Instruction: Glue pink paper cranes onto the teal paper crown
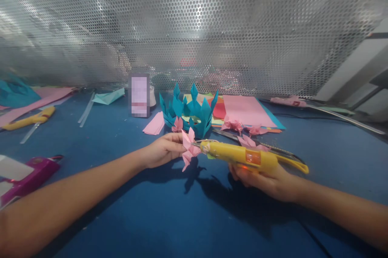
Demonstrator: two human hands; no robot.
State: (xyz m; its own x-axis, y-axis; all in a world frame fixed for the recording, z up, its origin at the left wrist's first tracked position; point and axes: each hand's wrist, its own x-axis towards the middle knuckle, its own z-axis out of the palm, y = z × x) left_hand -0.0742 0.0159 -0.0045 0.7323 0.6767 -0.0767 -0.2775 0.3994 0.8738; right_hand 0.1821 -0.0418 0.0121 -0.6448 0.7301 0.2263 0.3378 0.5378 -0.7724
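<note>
My left hand (165, 149) pinches a pink folded paper flower (190, 151) above the blue table. Wrapped round the handle of a yellow hot glue gun (233, 155) is my right hand (262, 179). The gun points left, and its metal nozzle meets or nearly meets the flower; I cannot tell if they touch. An orange light glows on the gun's underside. Just behind both hands stands a teal folded paper crown (197, 118) with pointed tips, a small pink paper flower (177, 124) at its front.
More pink paper flowers (232, 124) and scissors (230, 135) lie behind the gun. Pink paper sheets (245, 110) are stacked at the back. A phone (139, 95) stands upright. To the left are a second yellow glue gun (32, 120) and a magenta tool (33, 173). A perforated metal panel (194, 19) bounds the back.
</note>
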